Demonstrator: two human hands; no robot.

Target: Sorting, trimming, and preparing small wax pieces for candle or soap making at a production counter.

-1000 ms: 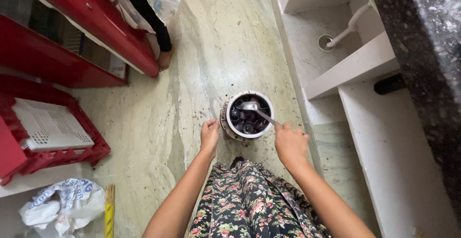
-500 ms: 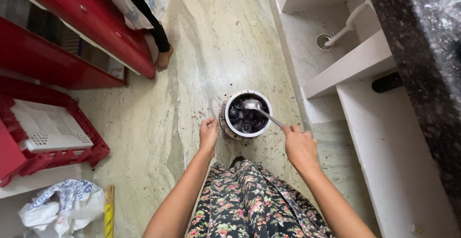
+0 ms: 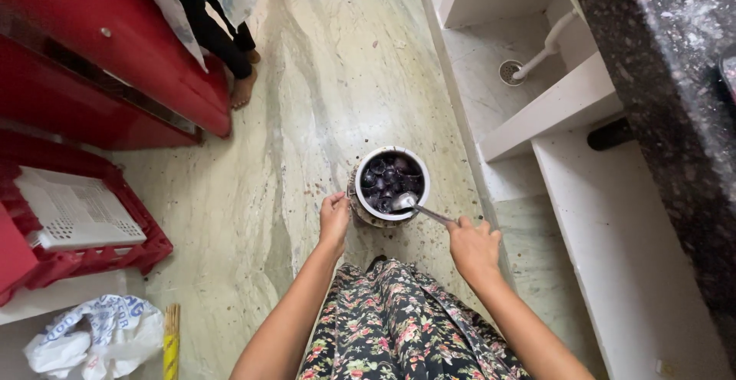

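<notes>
The pot (image 3: 392,185) stands on the marble floor (image 3: 307,104), near its right edge, just beside the white ledge (image 3: 460,119) that borders the floor. The pot is round with a white rim, and it holds dark purple, glossy pieces. A metal spoon (image 3: 414,205) rests with its bowl inside the pot at the near rim; its handle runs out to the lower right.

The right hand (image 3: 474,246) pinches the end of the spoon handle between curled fingers. The left hand (image 3: 335,219) is pressed against the left outer wall of the pot, fingers bent and close together. Both forearms reach forward over a floral skirt (image 3: 399,326).

Along the left edge of the floor stands a red cabinet (image 3: 115,50). Below it, a red plastic crate (image 3: 84,253) holds 1 flat white perforated panel (image 3: 77,211). At the lower left corner lies 1 crumpled white bag with blue print (image 3: 96,338), and next to it the yellow tip of a broom (image 3: 171,342).

At the top edge, another person's bare foot (image 3: 242,88) and dark trouser leg show beside the cabinet.

To the right, white shelves (image 3: 560,108) sit under a dark speckled counter (image 3: 675,96). A white pipe (image 3: 543,50) ends at a round floor drain (image 3: 510,72).
</notes>
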